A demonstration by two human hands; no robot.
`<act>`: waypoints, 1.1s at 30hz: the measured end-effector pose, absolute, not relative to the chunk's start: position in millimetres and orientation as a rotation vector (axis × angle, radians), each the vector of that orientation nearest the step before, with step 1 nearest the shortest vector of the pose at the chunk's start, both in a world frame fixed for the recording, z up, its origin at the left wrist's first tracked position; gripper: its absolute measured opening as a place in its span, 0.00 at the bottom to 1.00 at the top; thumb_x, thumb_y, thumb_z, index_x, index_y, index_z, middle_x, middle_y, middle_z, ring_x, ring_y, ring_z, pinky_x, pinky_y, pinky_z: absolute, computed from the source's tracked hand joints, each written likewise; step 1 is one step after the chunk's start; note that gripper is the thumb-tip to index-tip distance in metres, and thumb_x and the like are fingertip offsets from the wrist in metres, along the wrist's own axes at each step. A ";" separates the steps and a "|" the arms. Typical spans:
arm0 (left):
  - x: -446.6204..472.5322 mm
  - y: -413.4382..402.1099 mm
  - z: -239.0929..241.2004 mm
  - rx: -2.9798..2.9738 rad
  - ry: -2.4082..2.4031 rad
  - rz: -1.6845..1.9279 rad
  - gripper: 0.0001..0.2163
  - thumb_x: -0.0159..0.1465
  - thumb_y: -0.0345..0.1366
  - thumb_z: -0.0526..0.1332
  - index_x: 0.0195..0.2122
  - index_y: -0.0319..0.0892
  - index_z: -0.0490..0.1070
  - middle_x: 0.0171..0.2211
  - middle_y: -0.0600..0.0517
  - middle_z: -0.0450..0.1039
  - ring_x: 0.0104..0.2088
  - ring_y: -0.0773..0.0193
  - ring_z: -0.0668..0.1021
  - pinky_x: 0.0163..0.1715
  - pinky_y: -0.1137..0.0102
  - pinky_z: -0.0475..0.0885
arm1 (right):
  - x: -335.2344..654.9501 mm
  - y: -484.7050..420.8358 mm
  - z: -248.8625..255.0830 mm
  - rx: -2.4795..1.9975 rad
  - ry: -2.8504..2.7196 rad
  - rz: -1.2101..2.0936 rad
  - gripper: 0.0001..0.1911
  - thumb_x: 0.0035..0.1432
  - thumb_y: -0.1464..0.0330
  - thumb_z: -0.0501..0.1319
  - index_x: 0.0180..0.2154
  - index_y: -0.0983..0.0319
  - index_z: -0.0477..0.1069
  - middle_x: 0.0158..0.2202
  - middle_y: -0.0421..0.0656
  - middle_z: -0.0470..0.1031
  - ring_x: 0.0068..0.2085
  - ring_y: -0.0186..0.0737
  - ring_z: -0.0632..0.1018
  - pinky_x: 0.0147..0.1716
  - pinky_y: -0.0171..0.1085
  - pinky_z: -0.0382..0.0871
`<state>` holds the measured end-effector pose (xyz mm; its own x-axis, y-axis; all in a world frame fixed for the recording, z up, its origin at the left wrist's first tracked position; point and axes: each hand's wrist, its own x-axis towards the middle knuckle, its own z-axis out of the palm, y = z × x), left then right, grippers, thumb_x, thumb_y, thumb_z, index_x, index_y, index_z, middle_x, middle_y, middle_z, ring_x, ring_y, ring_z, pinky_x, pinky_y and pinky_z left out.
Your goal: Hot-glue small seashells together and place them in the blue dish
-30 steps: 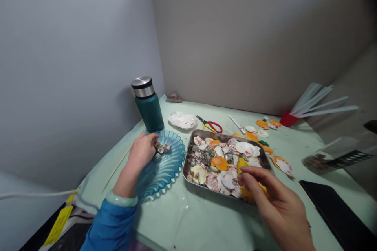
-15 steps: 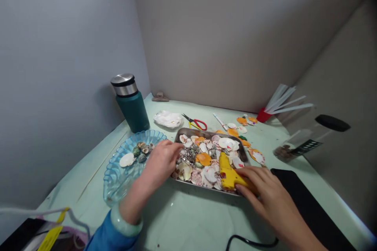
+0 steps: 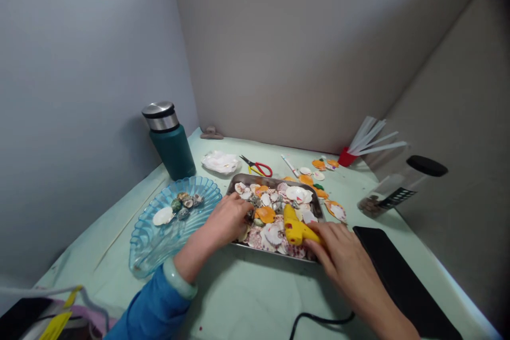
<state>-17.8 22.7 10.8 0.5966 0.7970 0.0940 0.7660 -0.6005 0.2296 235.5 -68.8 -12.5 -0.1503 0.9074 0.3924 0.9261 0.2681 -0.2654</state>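
My right hand (image 3: 345,252) is wrapped round the handle of a yellow hot glue gun (image 3: 294,227), its body over the right part of a metal tray (image 3: 236,183). Scallop shells (image 3: 273,234) and small sea snail shells fill the tray, with an orange scallop shell (image 3: 265,215) near the middle. My left hand (image 3: 228,217) reaches over the tray's left edge, fingers curled together among the shells; whatever is at its fingertips is hidden. Left of it, a clear blue shell-shaped dish (image 3: 153,252) holds several snail shells (image 3: 184,203) and one white scallop shell (image 3: 163,216).
Behind the tray lie red-and-yellow-handled scissors (image 3: 261,169), a marker (image 3: 289,166) and a white dish (image 3: 220,162). A green bottle (image 3: 172,146) stands at back left. On the right are a red cup of glue sticks (image 3: 346,157), a clear jar (image 3: 392,191) and a black mat (image 3: 402,281).
My left hand has moved from above the tray's left edge down into the shells. The glue gun stays in my right hand, turned slightly. The whole view has shifted a little.
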 end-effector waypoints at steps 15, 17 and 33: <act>-28.2 23.7 7.8 2.327 1.373 0.636 0.14 0.59 0.28 0.55 0.43 0.44 0.75 0.35 0.48 0.80 0.35 0.59 0.79 0.36 0.68 0.69 | 239.9 -71.4 -10.3 -1.595 -1.955 0.012 0.13 0.64 0.62 0.55 0.47 0.60 0.70 0.42 0.48 0.75 0.42 0.48 0.75 0.41 0.44 0.68; -27.7 23.0 7.9 2.262 1.378 0.703 0.13 0.59 0.29 0.56 0.43 0.44 0.76 0.35 0.49 0.80 0.35 0.60 0.80 0.38 0.68 0.70 | 239.3 -69.7 -13.0 -1.615 -1.996 -0.042 0.12 0.63 0.63 0.56 0.46 0.59 0.71 0.42 0.48 0.75 0.42 0.49 0.75 0.41 0.45 0.68; -13.1 4.6 13.3 0.935 0.797 0.783 0.18 0.49 0.37 0.72 0.39 0.37 0.72 0.23 0.54 0.74 0.20 0.71 0.75 0.22 0.75 0.71 | 169.6 -57.7 32.0 -1.156 -1.897 0.255 0.12 0.62 0.72 0.58 0.47 0.58 0.70 0.42 0.46 0.75 0.43 0.44 0.75 0.42 0.41 0.69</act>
<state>-13.1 4.6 13.3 0.4787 0.8451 -0.2380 -0.2222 0.3789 0.8984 169.6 -57.7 32.0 -0.1849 0.7987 0.5726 0.6194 0.5470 -0.5631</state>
